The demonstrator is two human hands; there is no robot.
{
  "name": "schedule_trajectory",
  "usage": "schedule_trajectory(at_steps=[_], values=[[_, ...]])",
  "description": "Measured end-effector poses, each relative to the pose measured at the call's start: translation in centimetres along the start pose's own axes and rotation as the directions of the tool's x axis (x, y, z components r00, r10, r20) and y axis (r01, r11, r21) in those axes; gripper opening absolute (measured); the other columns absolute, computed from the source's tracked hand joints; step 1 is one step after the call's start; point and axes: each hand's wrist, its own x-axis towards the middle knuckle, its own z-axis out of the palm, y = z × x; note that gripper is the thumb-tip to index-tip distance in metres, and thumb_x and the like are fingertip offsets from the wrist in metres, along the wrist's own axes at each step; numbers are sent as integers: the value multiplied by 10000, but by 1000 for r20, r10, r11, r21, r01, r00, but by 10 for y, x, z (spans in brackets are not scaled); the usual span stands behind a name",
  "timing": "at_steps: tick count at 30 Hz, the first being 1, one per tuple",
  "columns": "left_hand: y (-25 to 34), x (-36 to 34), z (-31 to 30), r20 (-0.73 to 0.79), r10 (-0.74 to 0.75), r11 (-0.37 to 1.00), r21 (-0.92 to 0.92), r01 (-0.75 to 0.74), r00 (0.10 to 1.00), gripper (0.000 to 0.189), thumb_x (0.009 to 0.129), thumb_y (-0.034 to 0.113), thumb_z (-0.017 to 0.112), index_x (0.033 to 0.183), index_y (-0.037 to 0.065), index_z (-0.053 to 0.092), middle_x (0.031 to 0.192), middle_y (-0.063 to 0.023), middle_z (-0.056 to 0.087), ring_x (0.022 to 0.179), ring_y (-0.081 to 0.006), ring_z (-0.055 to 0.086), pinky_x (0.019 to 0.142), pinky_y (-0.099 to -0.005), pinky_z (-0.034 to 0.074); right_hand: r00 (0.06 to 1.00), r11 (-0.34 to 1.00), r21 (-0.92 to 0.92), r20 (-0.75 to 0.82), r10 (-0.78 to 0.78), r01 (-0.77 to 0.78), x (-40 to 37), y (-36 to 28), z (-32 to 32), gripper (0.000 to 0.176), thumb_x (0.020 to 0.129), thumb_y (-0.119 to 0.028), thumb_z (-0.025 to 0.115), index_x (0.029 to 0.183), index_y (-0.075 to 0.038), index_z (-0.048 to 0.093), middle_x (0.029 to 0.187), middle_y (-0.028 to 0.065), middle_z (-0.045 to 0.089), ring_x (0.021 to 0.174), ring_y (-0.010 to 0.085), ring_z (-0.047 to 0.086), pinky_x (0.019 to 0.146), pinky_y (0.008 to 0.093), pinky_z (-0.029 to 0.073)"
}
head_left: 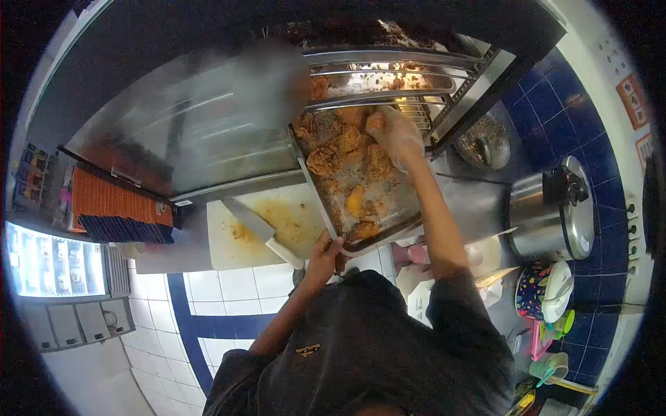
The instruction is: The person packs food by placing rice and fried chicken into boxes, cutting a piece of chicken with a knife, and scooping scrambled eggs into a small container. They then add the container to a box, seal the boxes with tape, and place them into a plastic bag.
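Note:
A metal tray (399, 191) with several pieces of fried chicken (324, 160) is pulled partly out of a lit warming cabinet. My left hand (325, 256) grips the near left corner of the tray. My right hand (399, 139), in a clear plastic glove, reaches over the tray's far right part. Its fingers are closed on a piece of fried chicken (375, 122). Below and left of the tray, a knife (251, 221) with a white handle lies on a stained white cutting board (223, 239).
The cabinet's glass door (229, 132) stands at the upper left. Stacked orange boxes (114, 201) are at the left. On the right counter are a steel pot (544, 211), a patterned pot (531, 290), and a metal bowl (483, 142). An open carton (417, 298) sits near my right arm.

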Motion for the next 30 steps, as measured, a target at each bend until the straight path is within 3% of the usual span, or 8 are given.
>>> schedule_trajectory(at_steps=[5, 8, 9, 17, 20, 25, 26, 30], values=[[-8, 9, -4, 9, -33, 999, -20, 34, 999, 236, 1007, 244, 525, 1143, 51, 539, 657, -40, 557, 481, -128, 505, 422, -277, 408, 987, 747, 652, -160, -27, 126, -18, 40, 5, 352, 903, -199, 651, 1189, -14, 563, 1080, 94, 683, 969, 241, 673, 806, 353, 537], [-10, 10, -5, -22, -55, 998, 40, 56, 998, 186, 1026, 228, 490, 1100, 59, 515, 632, -44, 550, 470, -119, 494, 411, -271, 408, 963, 99, 989, 81, 257, -110, -50, 50, -6, 386, 951, -234, 628, 1229, 14, 528, 1169, 128, 618, 965, 264, 662, 803, 344, 594], [-11, 12, -5, 2, -62, 997, 49, 62, 998, 186, 1026, 228, 490, 1100, 59, 515, 632, -44, 550, 470, -119, 494, 411, -271, 408, 913, -200, 966, 223, 340, -162, -65, 44, -22, 444, 962, -285, 624, 1262, 21, 504, 1209, 144, 593, 974, 280, 662, 803, 362, 614], [-14, 9, -14, -35, -36, 992, 116, 40, 999, 222, 975, 267, 586, 1037, 55, 563, 670, -43, 552, 497, -145, 527, 457, -290, 439, 885, -491, 837, 397, 243, -240, -159, 93, -29, 560, 953, -429, 598, 1329, -31, 483, 1203, 160, 624, 985, 321, 653, 788, 401, 571], [-23, 11, -22, -81, -30, 993, 114, 40, 996, 186, 974, 240, 592, 999, 68, 530, 667, -56, 567, 508, -147, 541, 436, -290, 430, 760, -293, 948, 280, 587, -122, -235, 88, -70, 523, 958, -390, 599, 1336, -44, 494, 1201, 125, 629, 956, 279, 645, 769, 396, 544], [-4, 6, 1, 15, -21, 997, 79, 20, 1000, 227, 996, 257, 546, 1112, 67, 501, 805, -58, 597, 547, -126, 523, 440, -263, 392, 278, 115, 984, -149, 949, 136, -390, 153, -96, 463, 932, -439, 619, 1160, -37, 615, 1054, 78, 672, 895, 126, 638, 678, 245, 456], [-6, 6, -4, 8, -22, 996, 88, 21, 1000, 258, 994, 262, 548, 1146, 61, 492, 815, -61, 597, 549, -126, 520, 443, -262, 390, 228, 234, 934, -174, 958, -270, -426, 169, -108, 464, 942, -450, 601, 1144, -32, 606, 1002, 64, 689, 807, 143, 651, 664, 264, 469], [-4, 5, -5, -34, -69, 986, 149, 73, 997, 273, 999, 285, 519, 1154, 62, 491, 835, -57, 584, 565, -141, 523, 447, -274, 410, 275, 384, 420, -298, 914, -823, -466, 237, -88, 387, 885, -374, 654, 1034, -18, 639, 897, 110, 709, 732, 233, 671, 649, 339, 518]])
